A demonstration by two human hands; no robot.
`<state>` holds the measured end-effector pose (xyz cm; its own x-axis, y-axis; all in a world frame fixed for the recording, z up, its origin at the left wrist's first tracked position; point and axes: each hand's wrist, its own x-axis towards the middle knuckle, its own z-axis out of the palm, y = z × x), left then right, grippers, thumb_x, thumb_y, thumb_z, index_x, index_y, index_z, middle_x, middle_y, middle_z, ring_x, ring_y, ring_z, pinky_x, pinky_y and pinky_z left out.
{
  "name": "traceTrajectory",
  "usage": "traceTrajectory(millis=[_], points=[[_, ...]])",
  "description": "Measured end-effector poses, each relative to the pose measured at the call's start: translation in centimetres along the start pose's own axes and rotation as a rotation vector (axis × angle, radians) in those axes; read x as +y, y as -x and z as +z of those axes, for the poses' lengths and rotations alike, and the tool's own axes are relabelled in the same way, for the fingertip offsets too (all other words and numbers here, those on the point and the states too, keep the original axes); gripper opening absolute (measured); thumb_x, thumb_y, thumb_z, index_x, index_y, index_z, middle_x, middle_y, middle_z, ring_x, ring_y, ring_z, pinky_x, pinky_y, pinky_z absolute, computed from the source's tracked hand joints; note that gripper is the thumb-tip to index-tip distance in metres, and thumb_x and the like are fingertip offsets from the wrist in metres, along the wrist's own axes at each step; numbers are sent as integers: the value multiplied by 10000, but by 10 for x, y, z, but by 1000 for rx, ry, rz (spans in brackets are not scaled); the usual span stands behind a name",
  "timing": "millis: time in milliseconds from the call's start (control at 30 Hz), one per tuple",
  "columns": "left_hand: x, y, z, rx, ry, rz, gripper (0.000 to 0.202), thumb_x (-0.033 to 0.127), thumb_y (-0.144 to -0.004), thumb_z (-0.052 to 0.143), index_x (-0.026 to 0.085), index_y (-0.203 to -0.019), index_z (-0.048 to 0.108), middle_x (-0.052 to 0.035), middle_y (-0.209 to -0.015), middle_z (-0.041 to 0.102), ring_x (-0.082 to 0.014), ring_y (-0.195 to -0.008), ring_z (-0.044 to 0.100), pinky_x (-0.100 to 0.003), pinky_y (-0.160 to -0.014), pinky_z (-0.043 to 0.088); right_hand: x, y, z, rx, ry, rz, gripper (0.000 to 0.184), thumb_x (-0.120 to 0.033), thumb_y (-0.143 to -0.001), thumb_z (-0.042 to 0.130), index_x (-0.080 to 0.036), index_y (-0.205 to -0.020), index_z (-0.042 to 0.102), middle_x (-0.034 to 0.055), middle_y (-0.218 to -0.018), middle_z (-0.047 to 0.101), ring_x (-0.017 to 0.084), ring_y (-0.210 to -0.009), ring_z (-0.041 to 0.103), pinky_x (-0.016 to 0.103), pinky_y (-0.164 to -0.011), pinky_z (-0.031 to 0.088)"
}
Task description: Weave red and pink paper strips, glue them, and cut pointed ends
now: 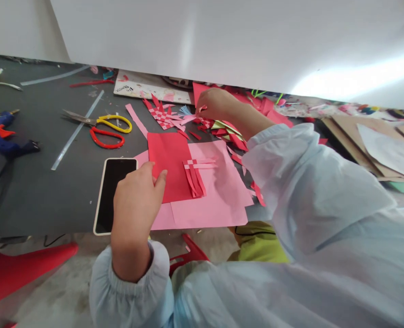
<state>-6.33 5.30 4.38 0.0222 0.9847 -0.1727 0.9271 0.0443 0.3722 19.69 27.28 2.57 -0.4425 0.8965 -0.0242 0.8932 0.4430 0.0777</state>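
My left hand (pixel 138 196) rests over the left edge of a red paper sheet (pixel 169 168) and the corner of a phone (pixel 108 191), thumb and fingertips apart, holding nothing. Under the red sheet lie pink paper sheets (pixel 218 182). A small piece of woven red and pink paper strips (pixel 195 175) sits across both, its loose ends spread. Farther back, my right hand (pixel 217 102) reaches into a heap of cut paper, its fingers closed; a bit of red paper shows at the fingertips, but what they grip is unclear. Beside it lies a larger checkered woven paper piece (pixel 162 114).
Scissors (pixel 97 125) with red and yellow handles lie at the left, across a clear glue stick (pixel 79 130). A blue glue gun (pixel 7 132) is at the far left. Cardboard sheets (pixel 355 146) stack at the right. A white panel (pixel 202 41) overhangs the back.
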Motion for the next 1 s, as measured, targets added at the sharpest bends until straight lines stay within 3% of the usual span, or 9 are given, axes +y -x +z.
traceTrajectory(millis=[167, 300, 467, 567, 633, 833, 1000], points=[[2, 4, -5, 89, 137, 60, 402, 410, -963, 492, 230, -1273, 674, -63, -967, 782, -278, -951, 734, -358, -783, 512, -3, 32, -10, 227, -348, 87, 164, -317, -851, 677, -158, -848, 719, 112, -890, 735, 235, -841, 666, 410, -817, 535], [4, 4, -7, 212, 350, 117, 355, 423, -939, 531, 264, -1210, 697, -29, -939, 785, -217, -866, 736, -315, -759, 506, -42, 83, -17, 314, -876, 112, 271, -424, -775, 768, -194, -710, 641, 25, -681, 655, 137, -629, 568, 308, -628, 508], [17, 0, 1, 132, 584, 263, 223, 413, -900, 598, 239, -958, 726, -6, -823, 767, -174, -769, 719, -279, -700, 515, -91, 140, -10, 404, -1405, 192, 258, -374, -690, 835, -160, -736, 698, -23, -632, 620, 66, -539, 516, 222, -514, 432], [27, 1, 4, 56, 597, 323, 145, 322, -863, 639, 242, -950, 724, 18, -780, 754, -149, -717, 705, -254, -659, 519, -104, 158, -3, 449, -1551, 216, 208, -323, -726, 817, -168, -774, 687, -35, -625, 619, 68, -536, 545, 213, -502, 454], [33, 2, 5, 39, 585, 372, 198, 231, -842, 640, 248, -1021, 722, 30, -795, 753, -133, -721, 701, -237, -661, 531, -108, 165, 1, 499, -1637, 246, 239, -282, -711, 826, -195, -865, 665, -51, -648, 625, 68, -528, 548, 205, -471, 444], [47, 0, 12, 124, 499, 652, 363, 82, -802, 674, 255, -1118, 712, 19, -986, 746, -102, -783, 682, -216, -733, 558, -112, 175, 11, 550, -1605, 291, 527, -275, -845, 712, -323, -1334, 523, -58, -707, 606, 114, -596, 587, 245, -507, 498], [58, -3, 19, 281, 426, 743, 198, 150, -844, 723, 270, -1000, 751, 18, -922, 732, -127, -877, 687, -257, -807, 564, -125, 172, 13, 505, -1643, 286, 500, -339, -919, 633, -330, -1384, 449, -23, -813, 641, 123, -634, 597, 253, -525, 505]])
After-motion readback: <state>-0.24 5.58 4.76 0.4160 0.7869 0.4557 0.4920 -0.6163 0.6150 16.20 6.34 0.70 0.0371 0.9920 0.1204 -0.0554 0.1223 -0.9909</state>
